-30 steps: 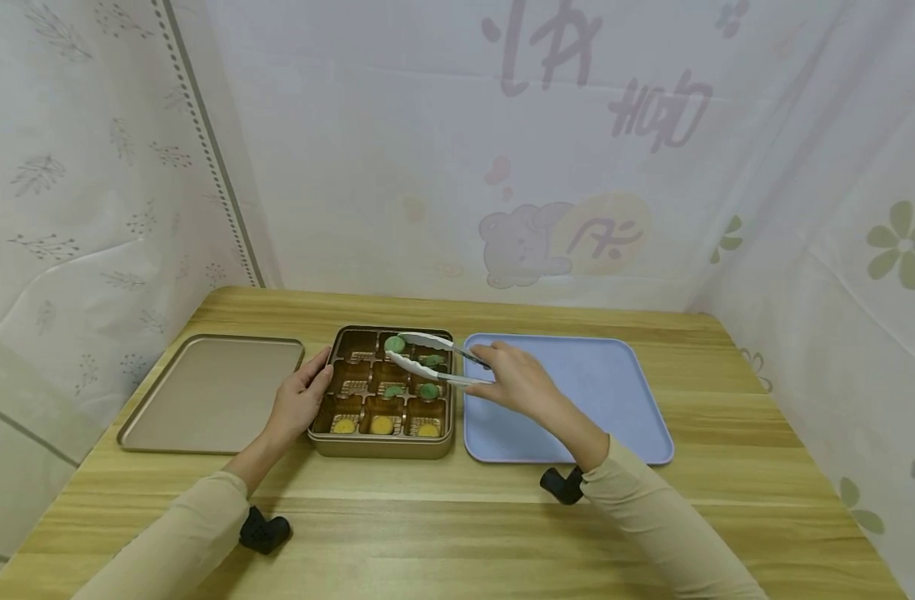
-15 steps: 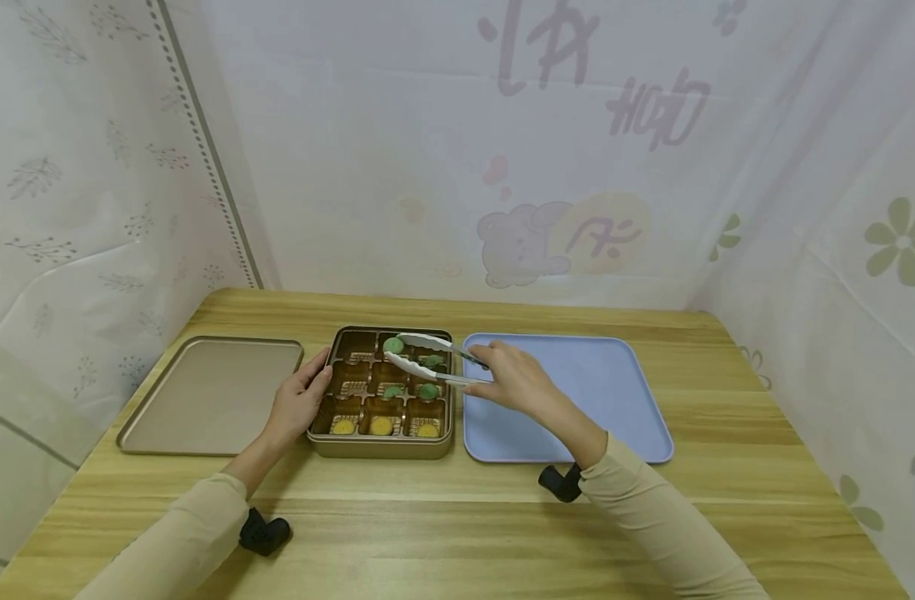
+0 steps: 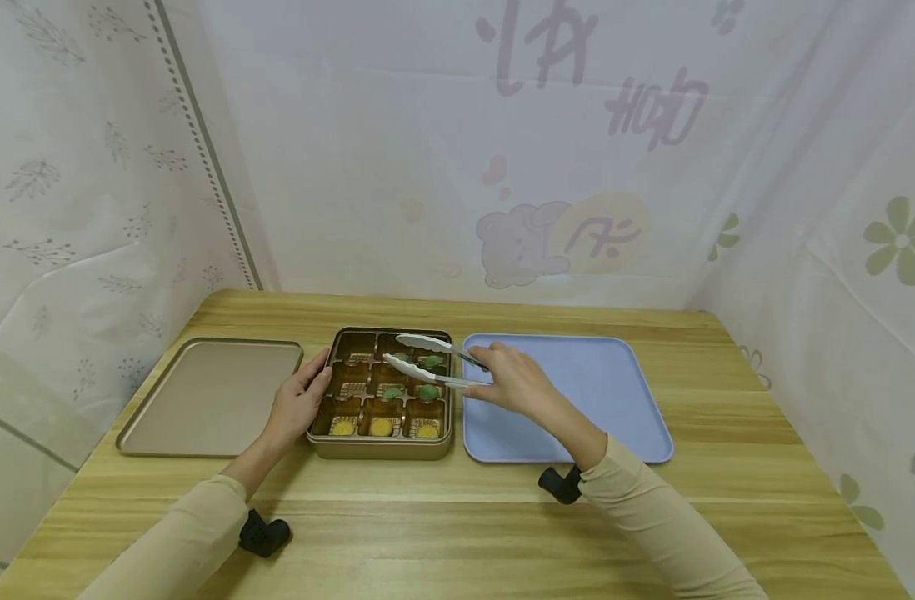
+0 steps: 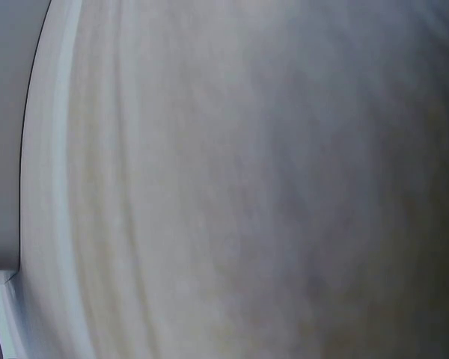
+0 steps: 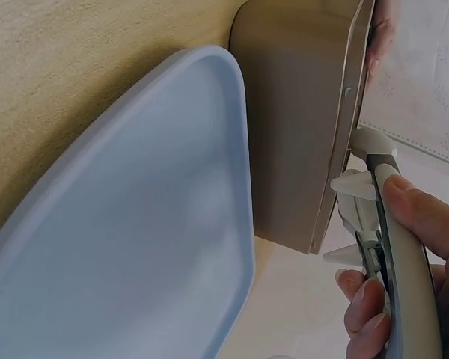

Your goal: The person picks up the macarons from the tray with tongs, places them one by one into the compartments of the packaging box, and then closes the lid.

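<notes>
A brown-gold square box [image 3: 382, 448] with a divided insert stands mid-table. My left hand [image 3: 300, 405] grips its left edge, the thumb over the rim. My right hand [image 3: 519, 379] holds white-tipped tongs [image 3: 427, 342], whose arms are spread over the back of the box with nothing between the tips. Beneath them, a green round piece [image 3: 402, 357] lies partly hidden in the back middle compartment. Other green pieces [image 3: 428, 392] sit in the middle row and at back right. Yellow round pieces [image 3: 381, 427] fill the front row. In the right wrist view, fingers wrap the tongs' handle [image 5: 408, 277].
Left of the box lies a flat gold lid or tray [image 3: 210, 396]. A blue tray [image 3: 577, 400] lies close to its right side, under the right forearm. Black wrist-worn devices [image 3: 265, 533] sit under both forearms. The left wrist view shows mostly blurred tabletop [image 4: 172, 187].
The tongs have let go of the green piece, which has dropped from between the tips into the back middle compartment. Both hands have stayed nearly in place.
</notes>
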Motion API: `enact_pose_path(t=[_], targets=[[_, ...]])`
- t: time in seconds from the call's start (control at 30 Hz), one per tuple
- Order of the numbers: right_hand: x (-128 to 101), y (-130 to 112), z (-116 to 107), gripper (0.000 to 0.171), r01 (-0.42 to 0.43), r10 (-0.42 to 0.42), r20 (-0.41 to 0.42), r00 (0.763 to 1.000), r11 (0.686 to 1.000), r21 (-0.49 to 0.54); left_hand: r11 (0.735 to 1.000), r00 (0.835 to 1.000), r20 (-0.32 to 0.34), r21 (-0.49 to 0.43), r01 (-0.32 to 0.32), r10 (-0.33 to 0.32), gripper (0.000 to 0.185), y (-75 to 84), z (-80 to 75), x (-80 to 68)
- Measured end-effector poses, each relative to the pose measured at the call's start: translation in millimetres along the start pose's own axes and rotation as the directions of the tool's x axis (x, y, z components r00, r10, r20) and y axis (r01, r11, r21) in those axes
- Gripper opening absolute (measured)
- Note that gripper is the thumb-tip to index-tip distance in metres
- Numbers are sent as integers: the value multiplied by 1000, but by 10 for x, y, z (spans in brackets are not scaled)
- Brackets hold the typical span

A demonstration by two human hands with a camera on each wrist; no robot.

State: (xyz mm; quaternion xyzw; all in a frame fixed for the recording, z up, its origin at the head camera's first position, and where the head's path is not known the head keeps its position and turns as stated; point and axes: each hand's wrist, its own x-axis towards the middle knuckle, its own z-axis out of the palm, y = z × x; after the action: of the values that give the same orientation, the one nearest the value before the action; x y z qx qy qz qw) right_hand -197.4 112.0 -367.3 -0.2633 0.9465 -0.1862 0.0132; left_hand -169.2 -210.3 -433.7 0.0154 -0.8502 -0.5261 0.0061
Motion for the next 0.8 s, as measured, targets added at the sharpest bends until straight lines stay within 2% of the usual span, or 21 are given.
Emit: enact_pose_path(t=[0.23, 0.37, 0.63, 0.8], targets=[[-63, 29, -2, 51, -33, 33, -17, 999, 999, 17, 1000, 1000, 7, -6, 6, -6, 54, -1, -5, 3], [-160, 137, -37, 58, -58, 59, -49, 997, 998, 26, 1000, 1000, 7, -9, 5, -5, 54, -6, -3, 6], [-419, 626, -205, 54, -81, 86, -166, 982, 996, 39, 1000, 1000, 8, -18, -2, 2, 55, -11, -7, 12], [-663, 997, -271, 39, -101, 116, -229, 966, 992, 77, 1000, 1000, 5, -14, 2, -2, 55, -3, -5, 8]])
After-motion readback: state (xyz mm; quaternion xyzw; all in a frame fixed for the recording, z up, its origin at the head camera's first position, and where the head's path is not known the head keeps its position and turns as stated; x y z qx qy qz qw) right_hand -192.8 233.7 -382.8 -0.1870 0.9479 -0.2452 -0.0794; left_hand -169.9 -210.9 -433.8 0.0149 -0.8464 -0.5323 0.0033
